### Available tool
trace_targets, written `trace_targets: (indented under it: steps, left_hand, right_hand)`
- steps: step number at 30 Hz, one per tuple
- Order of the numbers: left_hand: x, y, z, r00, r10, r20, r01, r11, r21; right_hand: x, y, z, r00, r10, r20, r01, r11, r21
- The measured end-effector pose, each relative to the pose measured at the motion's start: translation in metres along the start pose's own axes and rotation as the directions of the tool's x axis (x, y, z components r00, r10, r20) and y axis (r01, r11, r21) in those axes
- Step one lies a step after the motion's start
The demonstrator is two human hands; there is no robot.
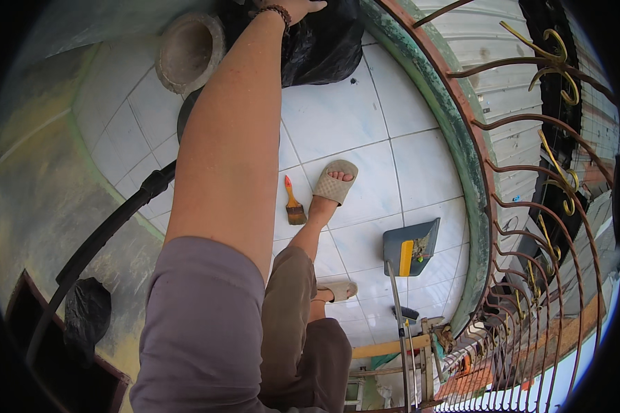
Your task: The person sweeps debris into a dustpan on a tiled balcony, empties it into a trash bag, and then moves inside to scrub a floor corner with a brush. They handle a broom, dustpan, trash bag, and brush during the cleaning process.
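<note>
Purple-grey fabric sleeve (196,323) covers the upper left arm (231,144). Bare left hand (297,8), 12 o'clock, overlaps the crumpled black plastic bag (324,51); its fingers are largely cropped, grip indeterminable. Flat orange-handled paintbrush (295,205) lies near centre on white floor tiles (337,113).

Black plastic bag (331,43): glossy, bulging, creased.
It rested on white floor tiles (336,117) at the left hand (295,8), visible on both sides of the forearm (241,117); hand contact could not be confirmed.
</note>
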State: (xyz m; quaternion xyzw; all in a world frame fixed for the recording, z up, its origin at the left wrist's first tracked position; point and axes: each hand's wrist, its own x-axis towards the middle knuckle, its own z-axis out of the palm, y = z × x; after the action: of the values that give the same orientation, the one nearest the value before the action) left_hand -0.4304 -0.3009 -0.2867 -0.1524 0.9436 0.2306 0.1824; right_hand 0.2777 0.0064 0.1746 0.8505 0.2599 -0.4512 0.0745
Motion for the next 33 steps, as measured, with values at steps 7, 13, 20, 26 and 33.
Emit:
trace_targets:
  steps: [7, 13, 20, 26, 33]
  left_hand:
    - [-0.089, -0.027, 0.090, 0.913, 0.369, 0.174, -0.347, 0.926, -0.145]
    - [-0.223, -0.004, 0.090, 0.929, 0.324, 0.180, -0.304, 0.944, -0.130]
    - [-0.375, -0.031, 0.130, 0.812, 0.523, 0.260, -0.571, 0.805, 0.161]
    - [-0.505, -0.095, 0.170, 0.806, 0.471, 0.359, -0.570, 0.782, 0.252]
    - [-0.627, -0.149, 0.199, 0.742, 0.398, 0.539, -0.593, 0.764, 0.252]
  right_hand:
    - [0.005, -0.006, 0.009, 0.996, -0.014, -0.089, 0.010, 0.999, -0.043]
    - [0.021, 0.000, -0.028, 0.997, -0.026, 0.072, 0.026, 1.000, 0.003]
    - [0.017, 0.013, -0.049, 0.971, -0.198, 0.133, 0.190, 0.979, 0.071]
    - [0.060, 0.020, -0.113, 0.908, -0.127, 0.400, -0.007, 0.948, 0.319]
    - [0.133, -0.006, -0.121, 0.615, 0.031, 0.788, -0.479, 0.808, 0.343]
